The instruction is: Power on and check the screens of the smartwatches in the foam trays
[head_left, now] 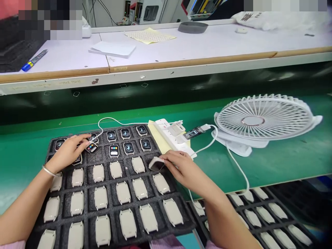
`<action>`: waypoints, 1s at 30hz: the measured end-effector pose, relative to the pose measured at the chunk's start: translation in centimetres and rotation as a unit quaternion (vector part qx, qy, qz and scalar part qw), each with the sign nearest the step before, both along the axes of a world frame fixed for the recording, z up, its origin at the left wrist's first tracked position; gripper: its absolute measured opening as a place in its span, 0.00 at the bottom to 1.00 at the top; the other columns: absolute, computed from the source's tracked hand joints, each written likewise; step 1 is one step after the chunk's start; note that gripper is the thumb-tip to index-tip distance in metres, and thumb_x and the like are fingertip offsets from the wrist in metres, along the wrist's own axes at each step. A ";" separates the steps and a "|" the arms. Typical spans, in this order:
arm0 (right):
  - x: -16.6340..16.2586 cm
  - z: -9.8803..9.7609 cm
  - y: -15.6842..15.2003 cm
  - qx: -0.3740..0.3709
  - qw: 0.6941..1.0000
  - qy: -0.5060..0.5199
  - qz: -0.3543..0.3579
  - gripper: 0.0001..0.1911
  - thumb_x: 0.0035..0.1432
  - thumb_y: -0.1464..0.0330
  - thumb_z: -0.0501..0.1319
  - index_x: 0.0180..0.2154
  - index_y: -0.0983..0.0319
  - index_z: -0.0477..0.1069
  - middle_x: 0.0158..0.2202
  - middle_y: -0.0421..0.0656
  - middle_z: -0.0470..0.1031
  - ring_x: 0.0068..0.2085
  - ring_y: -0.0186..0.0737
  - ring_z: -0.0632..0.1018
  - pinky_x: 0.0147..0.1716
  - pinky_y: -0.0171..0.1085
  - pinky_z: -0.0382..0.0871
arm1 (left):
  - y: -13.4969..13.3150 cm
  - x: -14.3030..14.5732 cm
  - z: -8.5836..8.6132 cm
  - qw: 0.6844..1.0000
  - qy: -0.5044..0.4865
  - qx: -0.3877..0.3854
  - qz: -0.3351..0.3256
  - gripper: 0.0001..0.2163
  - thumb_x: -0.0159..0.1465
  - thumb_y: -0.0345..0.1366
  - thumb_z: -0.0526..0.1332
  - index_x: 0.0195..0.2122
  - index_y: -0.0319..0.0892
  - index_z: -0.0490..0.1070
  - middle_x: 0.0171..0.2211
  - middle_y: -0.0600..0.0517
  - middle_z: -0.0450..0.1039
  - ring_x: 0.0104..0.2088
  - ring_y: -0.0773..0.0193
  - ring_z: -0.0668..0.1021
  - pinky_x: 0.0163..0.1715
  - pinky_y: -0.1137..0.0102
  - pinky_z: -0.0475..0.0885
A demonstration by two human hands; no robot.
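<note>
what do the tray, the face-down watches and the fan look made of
Tray: probably dense foam, matte dark grey, judging by its speckled, grainy surface.
Face-down watches: perhaps smooth beige plastic, given their even colour; coated metal is possible.
Fan: likely smooth white plastic, from its slim moulded-looking ribs.

sleeves [18, 245]: pink, finely striped | left wrist [53, 166]: slim silver-toned bangle [49, 172] | hands [71, 149]: bare

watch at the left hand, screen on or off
On: the watch at the left hand shows coloured dots and a white bar.
</note>
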State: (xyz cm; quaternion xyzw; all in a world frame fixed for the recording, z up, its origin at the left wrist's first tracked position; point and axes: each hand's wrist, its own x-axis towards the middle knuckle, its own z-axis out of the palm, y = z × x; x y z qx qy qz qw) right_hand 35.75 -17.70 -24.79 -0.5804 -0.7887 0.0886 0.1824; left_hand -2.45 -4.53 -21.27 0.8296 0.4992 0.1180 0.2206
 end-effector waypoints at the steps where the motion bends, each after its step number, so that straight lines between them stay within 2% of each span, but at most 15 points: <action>1: -0.1 -0.3 0.4 0.000 1.000 -0.021 -0.014 0.14 0.69 0.71 0.50 0.39 0.59 0.74 0.33 0.44 0.76 0.35 0.43 0.78 0.44 0.45 0.66 | 0.2 -0.1 -0.3 0.999 -0.025 -0.018 0.018 0.25 0.68 0.54 0.49 0.50 0.42 0.75 0.49 0.44 0.80 0.50 0.48 0.80 0.53 0.56 0.72; 4: -0.5 -1.2 1.2 0.017 0.998 -0.051 -0.038 0.14 0.68 0.71 0.51 0.39 0.59 0.76 0.34 0.46 0.75 0.37 0.45 0.77 0.43 0.45 0.67 | 0.3 0.2 -0.9 0.995 -0.073 -0.045 0.043 0.25 0.67 0.55 0.50 0.46 0.42 0.77 0.48 0.44 0.81 0.48 0.50 0.81 0.52 0.59 0.73; 8: -0.6 -1.5 1.5 0.024 0.999 -0.025 -0.037 0.14 0.67 0.70 0.52 0.41 0.59 0.77 0.37 0.49 0.73 0.37 0.46 0.77 0.37 0.43 0.71 | -0.1 0.8 -1.2 0.995 -0.085 -0.054 0.020 0.23 0.67 0.55 0.52 0.46 0.43 0.78 0.47 0.45 0.82 0.47 0.51 0.80 0.52 0.58 0.72; 11: -0.4 -1.4 1.2 0.015 0.999 -0.008 -0.037 0.14 0.67 0.69 0.52 0.42 0.59 0.77 0.40 0.50 0.74 0.39 0.48 0.78 0.38 0.44 0.73 | -0.4 0.7 -1.2 0.996 -0.070 -0.050 0.004 0.22 0.67 0.54 0.54 0.48 0.45 0.78 0.48 0.46 0.81 0.47 0.51 0.80 0.53 0.57 0.70; 16: -0.6 -1.7 0.9 0.000 0.999 0.018 -0.036 0.14 0.68 0.70 0.51 0.45 0.58 0.75 0.41 0.48 0.76 0.39 0.46 0.79 0.40 0.43 0.75 | -0.9 0.4 -1.4 0.996 -0.009 -0.070 -0.047 0.22 0.70 0.52 0.49 0.48 0.47 0.79 0.47 0.48 0.81 0.48 0.51 0.77 0.57 0.51 0.62; 20: -1.4 -2.6 0.6 0.031 0.996 -0.002 -0.082 0.14 0.66 0.72 0.51 0.44 0.60 0.76 0.40 0.49 0.76 0.37 0.47 0.79 0.35 0.43 0.75 | -1.2 0.5 -1.5 0.996 0.019 -0.070 -0.059 0.23 0.72 0.50 0.44 0.46 0.49 0.78 0.46 0.50 0.80 0.50 0.53 0.74 0.60 0.49 0.55; 25: -2.2 -3.2 0.3 0.060 0.992 -0.021 -0.111 0.16 0.66 0.73 0.51 0.44 0.62 0.77 0.41 0.51 0.77 0.36 0.47 0.79 0.33 0.43 0.74 | -0.6 0.7 -1.3 0.992 0.027 -0.087 -0.084 0.21 0.73 0.47 0.45 0.50 0.48 0.76 0.48 0.50 0.80 0.52 0.55 0.73 0.65 0.48 0.48; 30: -2.7 -2.6 1.5 0.043 0.990 -0.038 -0.132 0.16 0.66 0.72 0.53 0.43 0.61 0.80 0.39 0.50 0.78 0.34 0.48 0.79 0.33 0.43 0.73 | 1.1 0.7 -1.4 0.994 0.035 -0.067 -0.085 0.22 0.71 0.48 0.45 0.45 0.49 0.78 0.47 0.50 0.81 0.52 0.52 0.74 0.65 0.47 0.49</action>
